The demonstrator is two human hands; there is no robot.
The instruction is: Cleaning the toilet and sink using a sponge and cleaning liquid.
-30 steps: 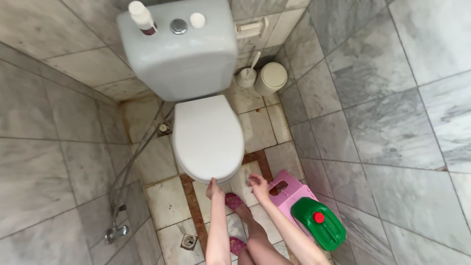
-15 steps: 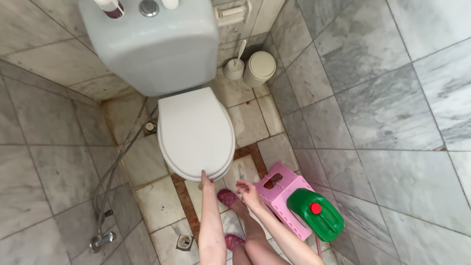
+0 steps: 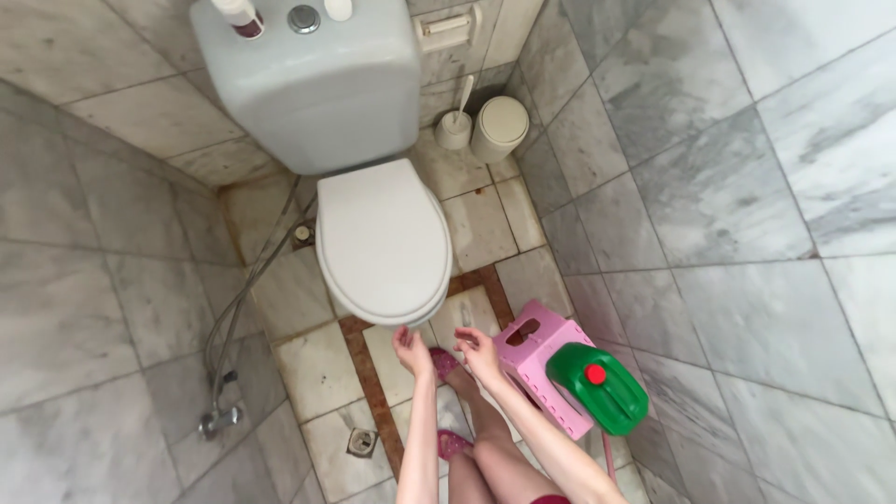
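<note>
White toilet lid (image 3: 383, 238) shut, its front edge just above the left hand (image 3: 411, 350), fingers loose and empty; right hand (image 3: 481, 353) beside it, grip unclear.

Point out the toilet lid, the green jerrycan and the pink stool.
toilet lid (image 3: 383, 238): head view, middle of the closed white lid.
green jerrycan (image 3: 607, 392): head view, green side below the red cap.
pink stool (image 3: 532, 359): head view, bare top surface.

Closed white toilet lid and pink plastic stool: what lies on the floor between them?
In the head view, the right hand hovers there, over bare stained floor tile between the closed white toilet lid and the pink plastic stool.
</note>
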